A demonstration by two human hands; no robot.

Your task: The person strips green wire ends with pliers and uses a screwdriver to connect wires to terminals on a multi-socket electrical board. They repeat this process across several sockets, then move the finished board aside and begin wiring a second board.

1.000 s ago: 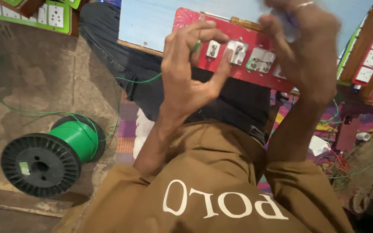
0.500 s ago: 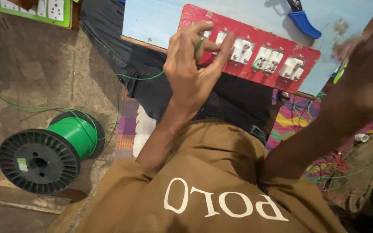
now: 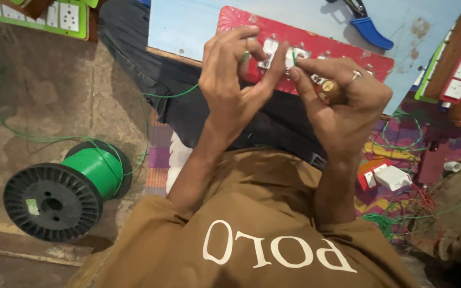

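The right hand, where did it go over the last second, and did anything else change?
The right hand swung out to the side, then came back to the red switch board, now pinching green wire there. The left hand stayed on the board; the green spool has not moved.

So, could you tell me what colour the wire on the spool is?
Green wire, clearest in the head view.

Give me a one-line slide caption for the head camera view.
Left hand and right hand work green wire at a red switch board, wire spool nearby.
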